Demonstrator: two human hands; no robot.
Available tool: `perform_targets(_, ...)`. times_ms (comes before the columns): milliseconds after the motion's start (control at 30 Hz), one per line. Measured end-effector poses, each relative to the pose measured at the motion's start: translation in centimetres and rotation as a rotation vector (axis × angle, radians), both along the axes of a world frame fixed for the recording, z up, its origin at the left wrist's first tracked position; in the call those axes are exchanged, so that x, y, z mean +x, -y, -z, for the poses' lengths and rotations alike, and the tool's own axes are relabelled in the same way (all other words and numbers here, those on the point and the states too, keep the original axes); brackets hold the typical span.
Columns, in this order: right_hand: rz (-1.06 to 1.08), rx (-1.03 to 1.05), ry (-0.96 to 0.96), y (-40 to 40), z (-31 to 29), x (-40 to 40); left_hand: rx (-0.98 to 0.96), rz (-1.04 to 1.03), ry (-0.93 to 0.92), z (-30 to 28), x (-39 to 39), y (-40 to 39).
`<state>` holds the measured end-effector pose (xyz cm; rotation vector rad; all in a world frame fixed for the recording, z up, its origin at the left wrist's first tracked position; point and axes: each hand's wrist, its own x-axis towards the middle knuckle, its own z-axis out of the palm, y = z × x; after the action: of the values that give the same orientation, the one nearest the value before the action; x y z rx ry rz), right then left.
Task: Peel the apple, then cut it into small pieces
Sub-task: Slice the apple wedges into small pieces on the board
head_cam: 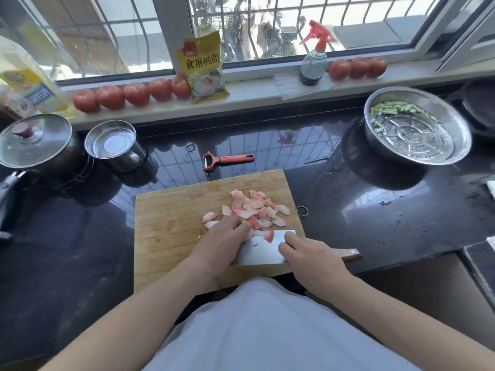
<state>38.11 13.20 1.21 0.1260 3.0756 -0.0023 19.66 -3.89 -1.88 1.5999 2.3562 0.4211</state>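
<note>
head cam | looks forward-down | close over cutting board [171,226] | wide-angle

— Where are you working?

— My kitchen at home. I stand at a dark polished stone counter [375,223] under a barred window [241,28].

— What makes it a home one?

— Tomatoes [136,94] lined along the sill, a packet of edible soda [205,68], a spray bottle [314,60], an oil bottle [32,84]. A lidded pot [34,141], a steel mug [112,143], a steamer basin [417,124] with chopped greens, and my wooden board [171,223].
</note>
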Motion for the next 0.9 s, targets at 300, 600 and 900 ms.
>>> perform_targets(300,-0.031,-0.015,-0.052,0.0,-0.1,0.0,-0.163,-0.005,0.027,-0.7,1.5,-3.9)
perform_targets(600,0.028,0.000,-0.048,0.3,-0.3,0.0,-0.124,-0.216,0.016,-0.4,-1.5,-4.8)
perform_targets(900,-0.032,-0.004,-0.095,-0.5,-1.2,1.7,-0.173,0.106,-0.102,-0.1,-2.5,-3.8)
